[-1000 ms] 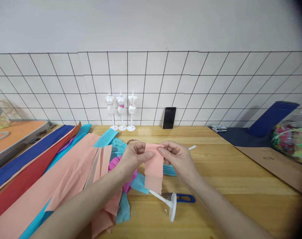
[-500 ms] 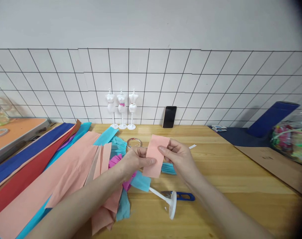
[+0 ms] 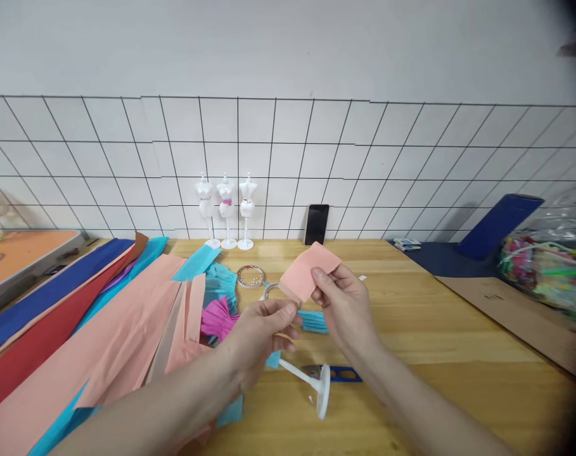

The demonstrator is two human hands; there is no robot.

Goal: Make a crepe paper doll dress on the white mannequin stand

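Observation:
A small pink paper piece (image 3: 307,269) is held up over the wooden table, tilted, with my right hand (image 3: 342,301) pinching its right side. My left hand (image 3: 266,329) is at the paper's lower corner, thumb and forefinger pressed together there. Below my hands a white stand (image 3: 311,380) lies on its side, with blue paper at its upper end, mostly hidden by my left hand. Pleated blue paper (image 3: 313,322) lies between my hands. Beside my left hand is gathered magenta paper (image 3: 218,318).
Long strips of pink paper (image 3: 111,335), red and blue cover the left side. Blue-handled snips (image 3: 346,373) lie behind the stand. Three white mannequins (image 3: 227,209) and a phone (image 3: 317,223) stand by the wall. Cardboard (image 3: 511,316) is at the right.
The pink paper has turned and moved up, held mainly by my right hand. My left hand has shifted down to its lower corner. The view has shifted slightly right.

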